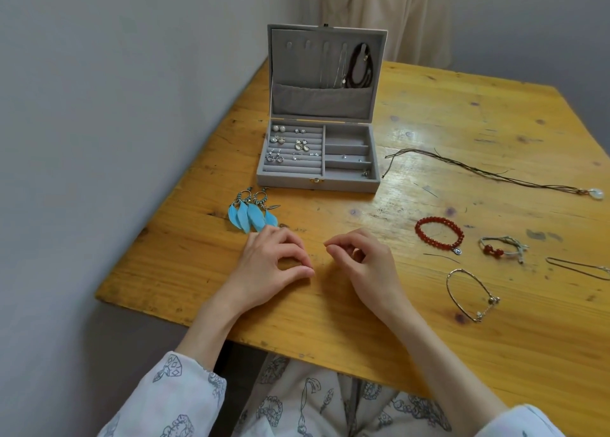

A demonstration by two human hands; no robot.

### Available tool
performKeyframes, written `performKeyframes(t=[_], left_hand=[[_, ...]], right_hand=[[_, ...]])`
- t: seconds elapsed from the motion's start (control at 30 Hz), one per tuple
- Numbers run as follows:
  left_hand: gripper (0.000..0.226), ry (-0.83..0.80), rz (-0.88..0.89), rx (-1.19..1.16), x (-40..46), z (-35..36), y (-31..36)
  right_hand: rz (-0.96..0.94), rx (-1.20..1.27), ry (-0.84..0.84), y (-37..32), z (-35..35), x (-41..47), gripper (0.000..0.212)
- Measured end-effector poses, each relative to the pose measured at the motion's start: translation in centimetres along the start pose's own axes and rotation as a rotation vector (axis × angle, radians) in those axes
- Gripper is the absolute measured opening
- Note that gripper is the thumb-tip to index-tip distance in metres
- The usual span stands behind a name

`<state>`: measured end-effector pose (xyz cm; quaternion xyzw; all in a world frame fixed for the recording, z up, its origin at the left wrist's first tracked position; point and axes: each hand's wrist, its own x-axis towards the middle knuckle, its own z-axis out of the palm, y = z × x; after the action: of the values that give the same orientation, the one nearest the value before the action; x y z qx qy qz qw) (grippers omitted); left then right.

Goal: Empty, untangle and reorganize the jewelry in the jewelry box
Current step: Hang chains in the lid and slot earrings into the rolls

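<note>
Head view. Jewelry box [317, 154]: lid up, far edge of counter [363, 304]. Feather earrings [252, 210]: just before box, long axis toward person, touching left hand [267, 268], the nearer; its grip curled, grasping nothing visible. Right hand [359, 261]: pinched, contents indiscernible.

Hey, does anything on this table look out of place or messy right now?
Nothing is spilled or broken. The cord necklace sprawls loose across the table to the right of the jewelry box, and the blue feather earrings lie overlapping just left of its front edge.
</note>
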<state>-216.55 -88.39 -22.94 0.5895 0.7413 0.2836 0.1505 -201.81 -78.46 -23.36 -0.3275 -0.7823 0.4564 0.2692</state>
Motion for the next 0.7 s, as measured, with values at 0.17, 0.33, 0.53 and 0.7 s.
performKeyframes(t=[0.17,0.33,0.53,0.7], left_hand=[[0.004,0.086,-0.022,-0.041,2.0,-0.7,0.0],[0.004,0.212,-0.029,-0.054,6.6,-2.2,-0.4],[0.006,0.359,-0.164,-0.092,11.7,-3.6,-2.5],[0.002,0.334,-0.202,-0.079,14.9,-3.9,-3.8]], right_hand=[[-0.003,-0.013,0.075,-0.5,-1.1,3.8,0.006],[-0.01,-0.073,0.089,-1.1,-1.6,10.1,0.008],[-0.033,-0.205,0.011,-1.0,-0.1,16.6,0.021],[0.008,-0.308,0.006,-0.3,1.1,18.0,0.021]])
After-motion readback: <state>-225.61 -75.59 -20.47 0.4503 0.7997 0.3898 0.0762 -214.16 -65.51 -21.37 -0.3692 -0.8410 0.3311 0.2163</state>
